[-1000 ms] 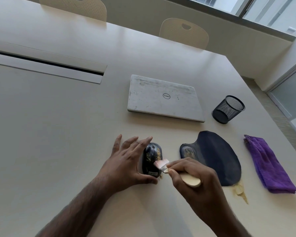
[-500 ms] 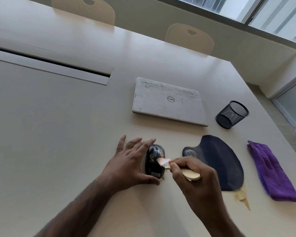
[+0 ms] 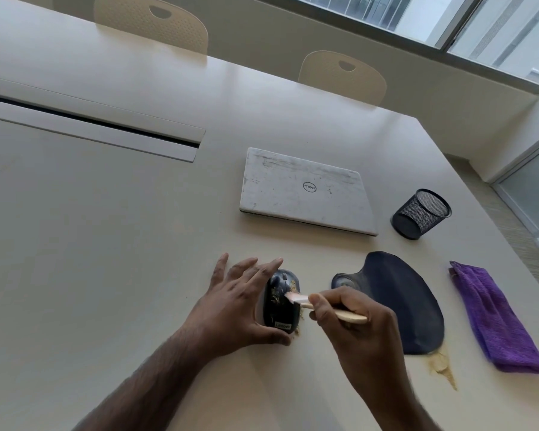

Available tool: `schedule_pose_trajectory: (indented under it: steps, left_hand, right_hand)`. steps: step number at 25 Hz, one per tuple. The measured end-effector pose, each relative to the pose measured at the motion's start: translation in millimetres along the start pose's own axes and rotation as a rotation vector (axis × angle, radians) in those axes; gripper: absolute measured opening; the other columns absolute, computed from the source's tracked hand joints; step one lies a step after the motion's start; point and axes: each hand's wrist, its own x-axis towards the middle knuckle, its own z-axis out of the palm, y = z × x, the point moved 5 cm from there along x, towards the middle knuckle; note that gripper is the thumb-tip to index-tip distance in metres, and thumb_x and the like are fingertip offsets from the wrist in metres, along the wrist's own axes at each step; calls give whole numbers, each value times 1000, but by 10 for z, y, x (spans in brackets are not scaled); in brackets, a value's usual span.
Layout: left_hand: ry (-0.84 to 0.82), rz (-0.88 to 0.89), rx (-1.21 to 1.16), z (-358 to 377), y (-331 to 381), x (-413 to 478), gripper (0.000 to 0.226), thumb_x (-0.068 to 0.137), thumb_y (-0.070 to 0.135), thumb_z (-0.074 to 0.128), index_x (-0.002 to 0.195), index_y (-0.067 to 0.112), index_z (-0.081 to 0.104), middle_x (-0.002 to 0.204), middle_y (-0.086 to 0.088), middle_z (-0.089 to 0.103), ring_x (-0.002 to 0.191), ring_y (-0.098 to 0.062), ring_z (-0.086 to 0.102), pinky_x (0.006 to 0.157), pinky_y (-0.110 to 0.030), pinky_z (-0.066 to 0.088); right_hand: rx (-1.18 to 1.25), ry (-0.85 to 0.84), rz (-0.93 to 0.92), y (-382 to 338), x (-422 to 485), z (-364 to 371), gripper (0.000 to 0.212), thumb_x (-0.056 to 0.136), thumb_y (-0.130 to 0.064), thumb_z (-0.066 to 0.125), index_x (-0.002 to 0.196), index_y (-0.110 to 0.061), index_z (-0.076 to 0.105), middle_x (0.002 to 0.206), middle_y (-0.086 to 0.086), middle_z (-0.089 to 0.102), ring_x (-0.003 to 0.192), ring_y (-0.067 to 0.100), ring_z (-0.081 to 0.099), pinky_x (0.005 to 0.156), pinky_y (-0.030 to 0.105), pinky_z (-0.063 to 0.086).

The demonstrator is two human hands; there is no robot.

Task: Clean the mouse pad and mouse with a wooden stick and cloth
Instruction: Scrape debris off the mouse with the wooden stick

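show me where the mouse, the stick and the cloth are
mouse [image 3: 277, 312], head view, on its dark top shell
stick [image 3: 351, 317], head view, on the bare handle end
cloth [image 3: 497, 317], head view, on the middle of the purple fold

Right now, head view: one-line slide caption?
Cleaning step: left hand steadies the mouse while the right hand scrapes it with a wooden stick; mouse pad and purple cloth lie to its right.
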Motion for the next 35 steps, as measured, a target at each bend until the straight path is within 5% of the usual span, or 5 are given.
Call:
schedule_pose_trajectory:
  steps: [9,13,28,35]
  left_hand:
    - [-2,-3,-7,11,-1,11,122,63,92,55,157,43,-7,163,17,22,151,-2,-5,121,-44,-17]
    - [6,-1,-8,10,-9,4,122,63,93,55,157,44,-7,163,17,22,151,-1,-5,121,-44,-16]
    - [11,5,3,35,-24,17,126,63,93,55,157,41,-10,163,16,24,152,-3,-2,122,-46,-14]
    - [5,-3,15,40,-34,24,127,62,94,53,156,42,-14,163,16,22,151,-2,-4,122,-44,-15]
  right_hand:
    - [-30,39,12,57,49,29,16,92,-26,72,79,-19,76,69,-7,72,64,16,69,56,33,55]
    - [-49,8,-8,39,69,64,18,92,-27,72,75,-20,74,66,-6,70,61,15,66,54,27,51]
    - [-46,-2,44,150,246,55,24,95,-30,71,73,-22,74,65,0,72,62,24,71,57,49,56]
    - [-40,-22,36,180,367,153,36,89,-51,61,71,-21,71,64,1,71,62,24,71,58,52,57]
